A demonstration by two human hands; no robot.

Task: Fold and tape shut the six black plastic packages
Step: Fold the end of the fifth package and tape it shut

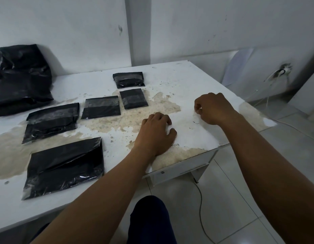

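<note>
Several flat black plastic packages lie on the worn white table (196, 81). The largest flat one (64, 166) is nearest me at the left. Behind it lie a taped package (50, 120), another taped one (101, 107), a small one (133, 98) and the farthest one (128, 79). A big bulging black package (21, 76) leans on the wall at the far left. My left hand (155, 132) rests palm down on the bare table, fingers curled, holding nothing. My right hand (213, 108) hovers to its right with fingers closed; no tape is visible in it.
The table's surface is peeled to brown patches in the middle and at its front right corner (268, 120). A cable (201, 205) hangs below the table edge over the tiled floor. A wall socket with wires (281, 72) is at the right.
</note>
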